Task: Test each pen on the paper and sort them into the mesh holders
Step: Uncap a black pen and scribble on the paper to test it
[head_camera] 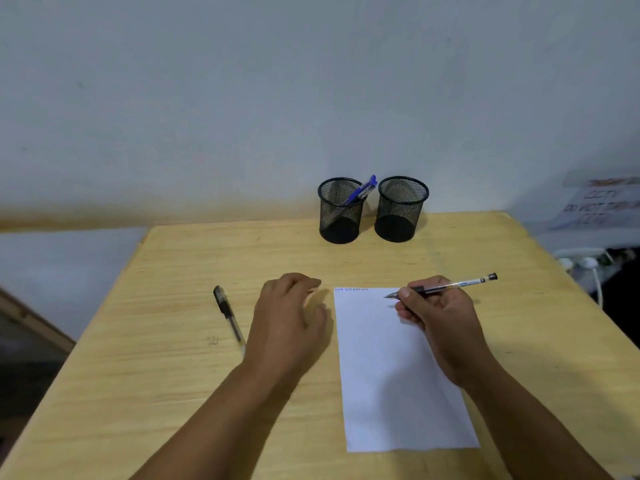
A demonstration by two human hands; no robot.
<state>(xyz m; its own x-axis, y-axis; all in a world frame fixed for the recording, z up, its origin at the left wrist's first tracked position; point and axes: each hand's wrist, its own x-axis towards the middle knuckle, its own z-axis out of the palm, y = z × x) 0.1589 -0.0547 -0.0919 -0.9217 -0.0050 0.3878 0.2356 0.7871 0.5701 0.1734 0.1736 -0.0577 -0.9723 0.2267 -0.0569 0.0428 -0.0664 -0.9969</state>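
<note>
looking down from the head camera, i see the pale wooden table [194,393] filling most of the view, pushed against a plain wall [242,98]. on it lies the white paper [391,393], lengthwise away from me, with a short line of small writing along its far edge. my right hand [440,317] rests over the paper's upper right part, fingers pinching a clear pen [450,285] near its tip, which sits at the paper just below the writing. my left hand [291,317] lies on the table just left of the paper, fingers loosely bent, holding nothing. two black mesh holders stand side by side at the far edge: the left holder [341,211] has blue pens [362,190] leaning in it, the right holder [401,209] shows none. a black-capped pen [227,311] lies on the table left of my left hand.
</note>
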